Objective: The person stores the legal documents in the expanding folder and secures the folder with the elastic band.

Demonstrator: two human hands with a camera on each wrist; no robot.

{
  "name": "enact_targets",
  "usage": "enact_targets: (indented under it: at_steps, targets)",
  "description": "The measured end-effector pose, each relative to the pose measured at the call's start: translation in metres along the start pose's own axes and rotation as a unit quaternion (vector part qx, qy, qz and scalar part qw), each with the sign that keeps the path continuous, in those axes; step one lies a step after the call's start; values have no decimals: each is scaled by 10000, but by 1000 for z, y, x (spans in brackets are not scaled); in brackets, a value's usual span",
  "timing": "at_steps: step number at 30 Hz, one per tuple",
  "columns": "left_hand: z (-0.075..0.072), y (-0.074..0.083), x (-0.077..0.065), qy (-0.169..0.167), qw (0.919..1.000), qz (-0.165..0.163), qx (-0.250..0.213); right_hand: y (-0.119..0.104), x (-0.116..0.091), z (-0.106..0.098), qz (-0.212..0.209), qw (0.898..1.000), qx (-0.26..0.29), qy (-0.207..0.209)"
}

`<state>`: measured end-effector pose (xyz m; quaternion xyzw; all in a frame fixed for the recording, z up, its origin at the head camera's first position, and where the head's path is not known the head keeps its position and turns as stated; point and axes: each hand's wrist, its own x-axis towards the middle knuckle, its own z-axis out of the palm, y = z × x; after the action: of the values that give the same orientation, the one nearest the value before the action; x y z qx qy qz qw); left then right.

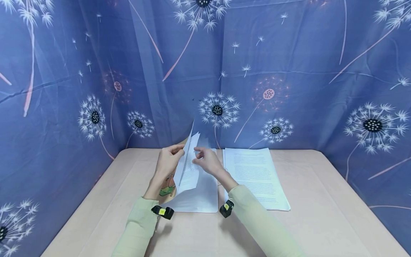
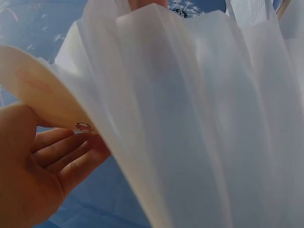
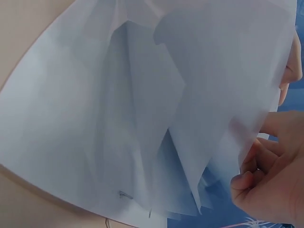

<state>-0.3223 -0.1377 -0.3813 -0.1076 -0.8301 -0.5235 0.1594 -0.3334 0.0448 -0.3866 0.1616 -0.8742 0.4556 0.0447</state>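
A display folder with a tan cartoon cover (image 1: 167, 185) and whitish translucent pockets (image 2: 190, 123) stands partly open. My left hand (image 1: 168, 160) grips the cover and leaves at their left side; in the left wrist view its fingers (image 2: 61, 152) lie behind the bent cover. A printed sheet (image 1: 191, 176) shows among the raised leaves. My right hand (image 1: 208, 160) pinches the right edge of a leaf, its fingers curled. In the right wrist view, translucent pockets (image 3: 137, 95) fan apart beside that hand, with one fingertip showing faintly through the film.
A stack of printed paper (image 1: 253, 178) lies right of the folder on the pale table (image 1: 321, 214). The folder's flat white side (image 1: 205, 200) rests on the tabletop. Blue dandelion-patterned curtains (image 1: 179, 89) hang behind and at both sides.
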Motion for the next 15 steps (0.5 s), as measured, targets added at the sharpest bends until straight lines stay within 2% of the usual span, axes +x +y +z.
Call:
enact_targets:
  at_steps: [7,15]
  targets:
    - [-1,0,-1,3,9999,-49,-115,3,-2,-7,-160,9999,-21,60]
    - [-3,0,0,43,9999,-120,-96,14,-6,-32,-426,9984,40,375]
